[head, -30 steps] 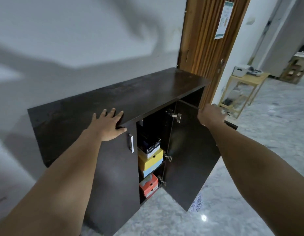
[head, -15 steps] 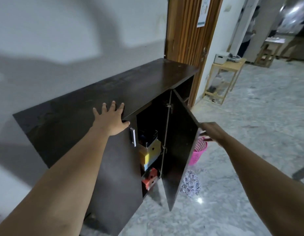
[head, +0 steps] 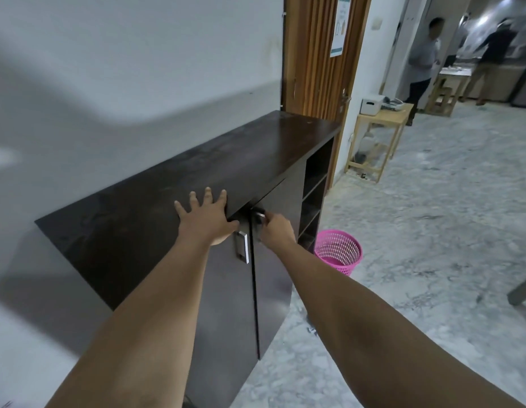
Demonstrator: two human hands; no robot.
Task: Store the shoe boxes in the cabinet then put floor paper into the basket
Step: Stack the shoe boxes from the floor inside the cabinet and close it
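Marble floor; pink basket [head: 338,251] beside handle-gripping right hand [head: 275,230]

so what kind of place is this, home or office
Probably an office or shared workspace hallway, though I can't be sure. A dark storage cabinet stands against the wall beside a wooden door bearing a posted notice, and people stand at a counter farther back on the marble-look floor.

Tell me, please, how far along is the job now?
Done: both cabinet doors look closed, no shoe boxes in sight. In hand: right hand grips the right door's handle, left hand rests on top. Left: paper into the pink basket; no paper clearly visible.
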